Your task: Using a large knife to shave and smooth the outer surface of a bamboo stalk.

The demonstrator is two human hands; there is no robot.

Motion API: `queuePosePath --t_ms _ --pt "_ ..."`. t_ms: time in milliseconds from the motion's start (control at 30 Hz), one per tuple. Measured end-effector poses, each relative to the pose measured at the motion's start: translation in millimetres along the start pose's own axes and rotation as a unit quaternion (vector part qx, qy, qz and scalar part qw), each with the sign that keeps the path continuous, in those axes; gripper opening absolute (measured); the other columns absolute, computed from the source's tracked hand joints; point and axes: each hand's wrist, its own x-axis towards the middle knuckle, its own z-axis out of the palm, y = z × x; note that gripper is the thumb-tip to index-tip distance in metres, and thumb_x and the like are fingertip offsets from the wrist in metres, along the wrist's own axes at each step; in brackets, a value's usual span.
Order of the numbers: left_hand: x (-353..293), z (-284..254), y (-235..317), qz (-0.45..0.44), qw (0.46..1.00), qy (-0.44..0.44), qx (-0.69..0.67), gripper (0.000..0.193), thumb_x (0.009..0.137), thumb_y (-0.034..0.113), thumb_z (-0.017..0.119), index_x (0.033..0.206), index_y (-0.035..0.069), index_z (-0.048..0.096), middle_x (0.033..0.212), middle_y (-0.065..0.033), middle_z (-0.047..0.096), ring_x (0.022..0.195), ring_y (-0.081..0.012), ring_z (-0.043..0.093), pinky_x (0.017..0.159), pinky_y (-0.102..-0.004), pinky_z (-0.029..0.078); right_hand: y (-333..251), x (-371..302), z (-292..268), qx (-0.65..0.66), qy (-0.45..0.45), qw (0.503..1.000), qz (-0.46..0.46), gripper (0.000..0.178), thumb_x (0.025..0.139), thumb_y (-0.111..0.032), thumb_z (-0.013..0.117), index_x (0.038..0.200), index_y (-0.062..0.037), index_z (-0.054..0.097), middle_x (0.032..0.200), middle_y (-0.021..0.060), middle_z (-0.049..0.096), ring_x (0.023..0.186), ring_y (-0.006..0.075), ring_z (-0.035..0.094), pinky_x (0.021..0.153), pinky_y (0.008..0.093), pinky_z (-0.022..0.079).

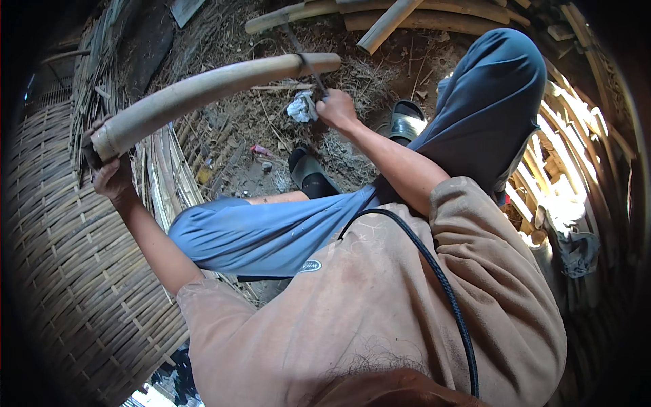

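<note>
A thick length of bamboo [203, 88] slants across the upper left, its near end low and its far end raised to the right. My left hand [114, 178] grips it at the cut near end, with the fingers wrapped round underneath. My right hand [337, 109] is closed on the handle of a long dark knife [312, 70]. The blade crosses the bamboo close to its far end; whether it has cut in cannot be made out. The handle is mostly hidden in my fist. A crumpled whitish scrap [302, 107] lies on the ground just beyond my right hand.
A woven bamboo panel [74, 258] stands along the left. Loose strips [166, 169] lie beside it. More bamboo poles [434, 17] lie at the top, and curved bamboo pieces [576, 149] are stacked on the right. My bent knees and sandals [407, 122] are close to the work.
</note>
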Motion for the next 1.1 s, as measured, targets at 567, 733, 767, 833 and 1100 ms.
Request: queuePosePath --t_ms 567,733,767,833,1100 --pt "-4.4 -11.6 3.1 -0.025 0.998 0.050 0.015 0.078 0.066 0.006 0.064 0.143 0.004 0.049 0.141 -0.0218 0.054 0.140 -0.0403 0.045 0.121 -0.0535 0.029 5.2 -3.1 9.3 0.038 -0.038 0.995 0.079 0.036 0.080 -0.024 0.066 0.101 0.0056 0.070 0.102 0.0301 0.071 0.098 0.0465 0.069 0.092 0.0501 0.055" --pt "-2.6 2.4 11.4 -0.033 0.996 0.077 0.036 0.074 0.068 0.008 0.065 0.140 -0.001 0.049 0.138 -0.0218 0.056 0.137 -0.0378 0.049 0.121 -0.0505 0.029 -46.4 -19.3 5.1 0.083 -0.080 0.986 -0.119 0.032 0.082 -0.024 0.066 0.099 0.0027 0.067 0.095 0.0293 0.070 0.094 0.0465 0.068 0.087 0.0515 0.054" --pt "-7.1 -1.1 14.6 -0.026 0.995 0.082 0.044 0.075 0.068 0.007 0.065 0.140 -0.001 0.049 0.138 -0.0220 0.056 0.136 -0.0374 0.049 0.121 -0.0494 0.030 -54.0 -24.1 1.1 0.078 -0.080 0.987 -0.116 0.029 0.083 -0.024 0.065 0.098 0.0005 0.066 0.093 0.0287 0.069 0.092 0.0465 0.067 0.085 0.0528 0.053" --pt "1.4 10.7 7.8 -0.028 0.995 0.088 0.031 0.075 0.067 0.007 0.064 0.140 -0.002 0.049 0.138 -0.0218 0.057 0.136 -0.0372 0.050 0.121 -0.0492 0.030 -22.2 -7.4 1.6 0.073 -0.057 0.993 -0.074 0.029 0.082 -0.023 0.066 0.100 -0.0004 0.069 0.094 0.0283 0.070 0.093 0.0458 0.068 0.085 0.0516 0.054" --pt "-2.1 6.7 5.2 -0.037 0.994 0.091 0.041 0.075 0.067 0.009 0.065 0.140 -0.002 0.050 0.134 -0.0198 0.058 0.131 -0.0344 0.052 0.119 -0.0478 0.033 -37.5 -34.0 9.4 0.109 -0.061 0.990 -0.058 0.029 0.081 -0.021 0.066 0.101 0.0002 0.071 0.096 0.0264 0.072 0.094 0.0442 0.070 0.086 0.0496 0.055"
